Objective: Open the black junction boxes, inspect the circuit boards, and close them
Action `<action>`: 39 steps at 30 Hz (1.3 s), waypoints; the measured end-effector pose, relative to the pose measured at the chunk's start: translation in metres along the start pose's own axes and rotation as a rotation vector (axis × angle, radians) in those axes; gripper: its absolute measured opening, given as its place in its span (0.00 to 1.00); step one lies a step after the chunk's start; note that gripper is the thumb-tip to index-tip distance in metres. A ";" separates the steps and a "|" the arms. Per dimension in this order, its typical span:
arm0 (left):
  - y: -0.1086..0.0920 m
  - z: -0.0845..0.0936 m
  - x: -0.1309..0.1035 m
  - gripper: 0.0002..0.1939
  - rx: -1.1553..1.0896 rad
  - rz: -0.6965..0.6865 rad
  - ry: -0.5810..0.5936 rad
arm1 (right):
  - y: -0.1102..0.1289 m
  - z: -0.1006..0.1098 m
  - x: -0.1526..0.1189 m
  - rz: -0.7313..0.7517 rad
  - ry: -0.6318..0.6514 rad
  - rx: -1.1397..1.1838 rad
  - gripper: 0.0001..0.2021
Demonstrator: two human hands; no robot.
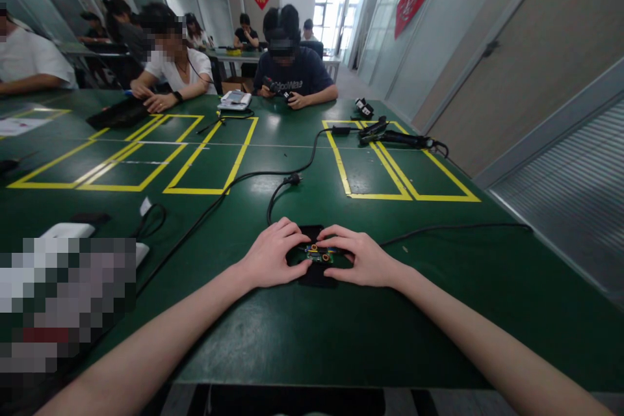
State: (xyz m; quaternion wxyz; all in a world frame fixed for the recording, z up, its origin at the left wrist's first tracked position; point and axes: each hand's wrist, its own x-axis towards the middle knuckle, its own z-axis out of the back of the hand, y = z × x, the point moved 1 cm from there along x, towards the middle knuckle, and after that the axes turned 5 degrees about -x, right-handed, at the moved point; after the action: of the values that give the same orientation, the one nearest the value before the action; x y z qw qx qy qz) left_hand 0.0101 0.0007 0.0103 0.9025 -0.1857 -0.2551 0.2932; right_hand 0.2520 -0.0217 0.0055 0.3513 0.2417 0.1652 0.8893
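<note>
Right in front of me, a small green circuit board with two round copper-coloured parts lies over a flat black tray or case. My left hand grips the board's left side, thumb at the near edge and fingers curled over the far side. From the other side, my right hand reaches in with its fingers and thumb around the board's right end. Both hands rest low over the green table. Fingers cover parts of the board's edges.
A black cable with a plug lies beyond my hands, and another cable runs off right. Yellow tape rectangles mark the table. Black tool-like gear lies far right. A person works opposite. Blurred objects stand left.
</note>
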 end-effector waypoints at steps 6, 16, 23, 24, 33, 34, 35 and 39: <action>0.000 0.000 0.000 0.14 0.001 0.005 -0.033 | 0.002 -0.003 0.001 -0.034 -0.044 -0.042 0.15; 0.010 -0.002 -0.002 0.06 0.023 0.099 -0.109 | -0.007 -0.005 -0.001 -0.080 -0.118 -0.116 0.17; 0.009 -0.001 -0.002 0.11 0.048 0.161 -0.022 | -0.005 -0.002 -0.001 -0.083 -0.092 -0.103 0.16; 0.009 -0.001 -0.002 0.12 0.054 0.165 -0.015 | -0.005 -0.002 0.000 -0.084 -0.096 -0.108 0.16; 0.011 -0.001 0.000 0.14 0.069 0.172 -0.014 | -0.002 -0.004 0.001 -0.100 -0.103 -0.140 0.18; 0.011 -0.001 0.000 0.14 0.071 0.171 -0.019 | -0.002 -0.004 0.000 -0.102 -0.107 -0.143 0.19; 0.011 0.000 0.000 0.14 0.072 0.174 -0.028 | -0.002 -0.004 0.000 -0.104 -0.110 -0.145 0.19; 0.009 0.002 0.000 0.18 0.074 0.183 -0.036 | -0.005 -0.001 -0.002 -0.127 -0.104 -0.134 0.20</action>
State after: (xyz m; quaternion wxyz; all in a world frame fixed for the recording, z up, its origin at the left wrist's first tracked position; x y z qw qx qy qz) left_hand 0.0047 0.0082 0.0074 0.8734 -0.1695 -0.2423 0.3869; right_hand 0.2556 -0.0200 0.0021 0.4305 0.2527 0.1018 0.8605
